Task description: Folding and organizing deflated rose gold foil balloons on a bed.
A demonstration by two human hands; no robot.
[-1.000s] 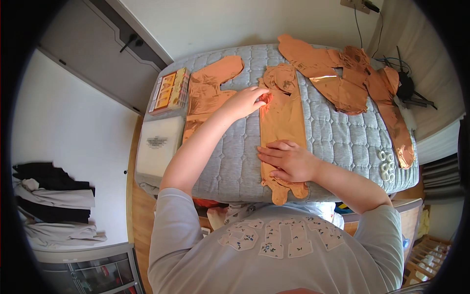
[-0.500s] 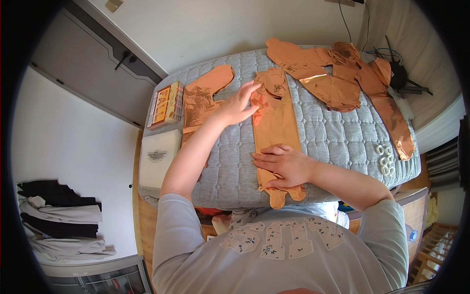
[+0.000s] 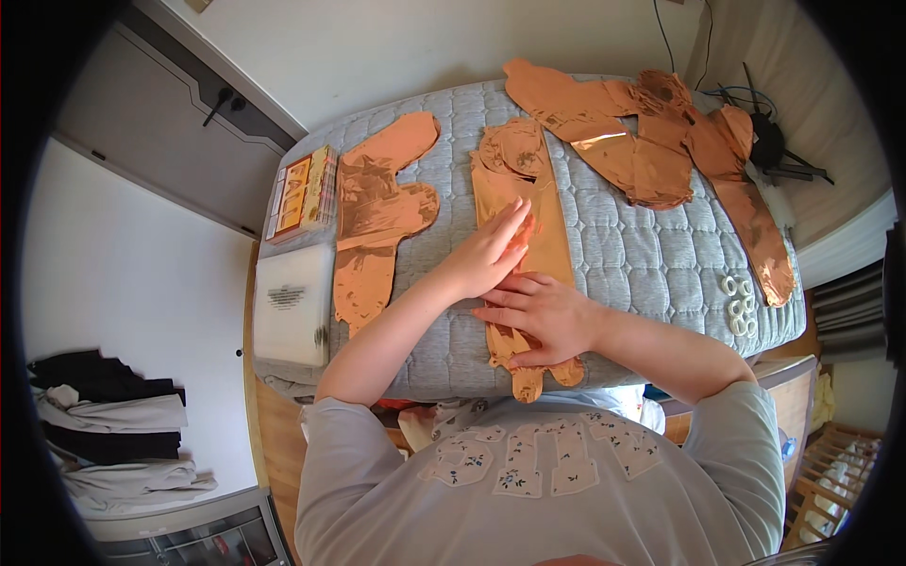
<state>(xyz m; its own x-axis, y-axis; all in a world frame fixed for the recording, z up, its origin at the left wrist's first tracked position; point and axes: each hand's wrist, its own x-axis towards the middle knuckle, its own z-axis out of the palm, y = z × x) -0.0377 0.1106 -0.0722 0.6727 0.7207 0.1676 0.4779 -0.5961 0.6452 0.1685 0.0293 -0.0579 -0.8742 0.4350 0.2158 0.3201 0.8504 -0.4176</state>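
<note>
A flat, deflated copper-coloured foil balloon [image 3: 551, 222] lies lengthwise in front of me on the grey quilted mattress [image 3: 623, 255]. Its far end is crumpled round a circle, and its near end has rounded tabs. My right hand [image 3: 545, 319] presses palm down on the nearer part, fingers spread and pointing left. Just beyond it, my left hand [image 3: 491, 257] is tilted on its edge over the foil, fingers stretched out. Neither hand grips anything. To the left, another flat copper foil balloon [image 3: 373, 212] shows a curved outline.
More copper foil pieces [image 3: 651, 156] overlap at the back right. Several small white rings [image 3: 738, 309] lie near the right edge. A boxed stack [image 3: 304, 193] and a white translucent packet [image 3: 291, 307] sit on the left. A black device with antennas [image 3: 766, 141] stands at far right.
My left hand has come down along the foil toward me, from its far end to beside my right hand. The right hand stays on the foil. The view has shifted slightly.
</note>
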